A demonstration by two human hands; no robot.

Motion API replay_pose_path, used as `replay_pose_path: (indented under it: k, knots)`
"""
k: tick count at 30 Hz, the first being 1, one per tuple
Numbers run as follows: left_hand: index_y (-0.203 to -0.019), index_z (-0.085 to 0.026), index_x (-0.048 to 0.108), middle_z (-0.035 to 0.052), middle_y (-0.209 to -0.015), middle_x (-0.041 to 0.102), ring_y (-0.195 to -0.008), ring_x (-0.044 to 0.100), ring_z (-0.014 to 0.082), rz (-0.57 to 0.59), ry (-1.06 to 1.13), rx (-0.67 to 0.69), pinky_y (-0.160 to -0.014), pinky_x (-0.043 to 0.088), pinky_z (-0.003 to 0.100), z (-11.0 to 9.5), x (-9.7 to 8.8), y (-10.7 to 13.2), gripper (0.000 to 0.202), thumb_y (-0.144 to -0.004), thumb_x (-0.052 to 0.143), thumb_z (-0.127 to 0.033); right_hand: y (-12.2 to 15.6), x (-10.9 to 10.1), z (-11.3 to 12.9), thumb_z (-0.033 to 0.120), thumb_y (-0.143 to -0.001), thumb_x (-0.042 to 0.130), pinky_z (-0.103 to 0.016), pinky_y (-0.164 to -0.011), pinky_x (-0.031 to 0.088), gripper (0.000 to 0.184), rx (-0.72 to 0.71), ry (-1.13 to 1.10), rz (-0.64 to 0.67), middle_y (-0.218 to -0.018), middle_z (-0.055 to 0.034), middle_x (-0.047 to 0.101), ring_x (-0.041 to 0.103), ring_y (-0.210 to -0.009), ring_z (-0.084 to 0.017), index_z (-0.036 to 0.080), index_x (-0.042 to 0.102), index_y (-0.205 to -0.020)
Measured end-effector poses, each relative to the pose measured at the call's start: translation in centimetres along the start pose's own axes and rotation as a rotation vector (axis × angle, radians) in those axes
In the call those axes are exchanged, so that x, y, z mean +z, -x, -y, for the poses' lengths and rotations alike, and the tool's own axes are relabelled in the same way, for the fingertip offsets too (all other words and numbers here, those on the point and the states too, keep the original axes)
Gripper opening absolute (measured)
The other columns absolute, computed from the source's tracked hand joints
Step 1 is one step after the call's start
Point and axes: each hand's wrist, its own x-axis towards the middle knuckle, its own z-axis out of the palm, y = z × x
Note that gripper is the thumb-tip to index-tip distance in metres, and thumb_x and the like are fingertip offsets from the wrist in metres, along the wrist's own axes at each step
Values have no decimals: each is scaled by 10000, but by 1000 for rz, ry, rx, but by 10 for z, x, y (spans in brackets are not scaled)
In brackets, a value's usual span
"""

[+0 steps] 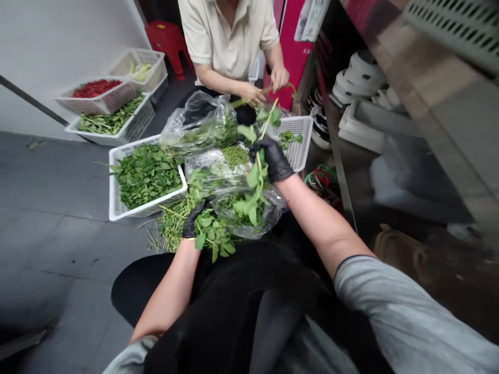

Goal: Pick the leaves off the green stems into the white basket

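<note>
The grey floor (70, 182) carries the work, and across it I see a co-worker (226, 41) in a pale shirt, whose own hands (279, 78) are on a long stalk. Stacked baskets (134, 127) of red and green produce stand far left by the wall, perhaps set there to leave elbow room. Nearer on the left, a white basket (112, 182) is heaped with green leaves, likely placed for easy reach; a lattice basket (302, 135) on the far right shows only a few sprigs. Between these two lie clear plastic bags (202, 117) of greens, which I take to be central so both people can share them. Loose stems (171, 223) litter the near left, beside the white basket.

The person's black-gloved hands are apart, each occupied. The right hand (275, 158) reaches forward, its forearm slanting in from the near right, fingers curled round a leafy stem (255, 176) that pokes up above the fist and trails leaves below; the grip seems meant to steady it. The left hand (193, 221) sits lower and nearer, forearm rising from the near left. It appears closed on a leafy bunch (214, 236) close above the lap, probably kept low for comfort, though leaves hide some fingertips.
</note>
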Motion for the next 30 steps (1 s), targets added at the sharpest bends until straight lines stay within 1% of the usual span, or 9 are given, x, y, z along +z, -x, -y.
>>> replay_pose_path:
  k: [2, 4, 8, 11, 14, 18, 24, 27, 30]
  knots:
    - [-783, -182, 737, -7, -724, 749, -634, 696, 120, -103, 92, 154, -694, 603, 228, -17, 0, 4, 86, -698, 748, -181, 34, 29, -22, 347, -843, 579, -252, -646, 570, 175, 149, -13, 111, -744, 2, 625, 665, -728, -139, 187, 519, -809]
    - [-760, -175, 735, 12, -782, 773, -752, 735, 159, -136, 116, 231, -797, 613, 273, -32, 2, 13, 100, -663, 746, -154, 63, 63, -53, 367, -799, 606, -286, -692, 589, 190, 224, -19, 182, -770, -19, 672, 679, -774, -170, 193, 557, -856]
    - [-906, -140, 775, 91, -903, 798, -992, 748, 302, -86, 33, 146, -920, 601, 428, -49, 5, 37, 290, -625, 831, -182, 96, 127, -102, 437, -770, 650, -327, -814, 587, 326, 154, -19, 252, -921, -39, 736, 697, -887, -194, 206, 615, -998]
    - [-991, -178, 782, 57, -980, 804, -1059, 734, 286, -111, -69, 273, -959, 584, 409, -55, -3, 50, 444, -568, 915, -178, 97, 159, -112, 493, -746, 714, -337, -878, 560, 404, 111, 132, 373, -940, -34, 742, 690, -899, -189, 207, 652, -1024]
    - [-946, -176, 792, 45, -962, 806, -1047, 735, 269, -172, -139, 355, -985, 567, 379, -64, -21, 55, 477, -495, 946, -165, 85, 174, -103, 558, -780, 707, -321, -896, 539, 400, 111, 405, 573, -897, -37, 746, 687, -920, -192, 193, 730, -942]
    - [-888, -163, 790, 62, -882, 803, -1030, 740, 309, -273, -77, 334, -962, 582, 417, -85, -46, 58, 390, -532, 928, -242, 63, 184, -88, 645, -794, 690, -258, -711, 526, 497, 119, 597, 705, -674, -9, 675, 637, -675, -148, 162, 782, -867]
    - [-894, -182, 741, 43, -872, 790, -1018, 746, 311, -203, 111, 414, -930, 610, 438, -124, -56, 77, 360, -566, 889, -183, 39, 216, -102, 732, -805, 621, -220, -568, 477, 602, 123, 483, 739, -659, 2, 650, 550, -563, -107, 155, 774, -887]
    - [-946, -186, 738, 56, -908, 789, -1020, 745, 302, -179, 142, 392, -936, 604, 436, -131, -65, 76, 355, -629, 884, -250, 34, 234, -116, 709, -828, 607, -238, -550, 486, 587, 130, 457, 792, -708, -18, 678, 536, -548, -111, 151, 778, -886]
    - [-980, -173, 758, 75, -933, 793, -1032, 735, 311, -191, 8, 324, -950, 586, 425, -130, -75, 61, 456, -566, 934, -250, 33, 249, -128, 673, -852, 601, -274, -598, 522, 555, 76, 513, 788, -712, -46, 699, 578, -573, -138, 150, 778, -799]
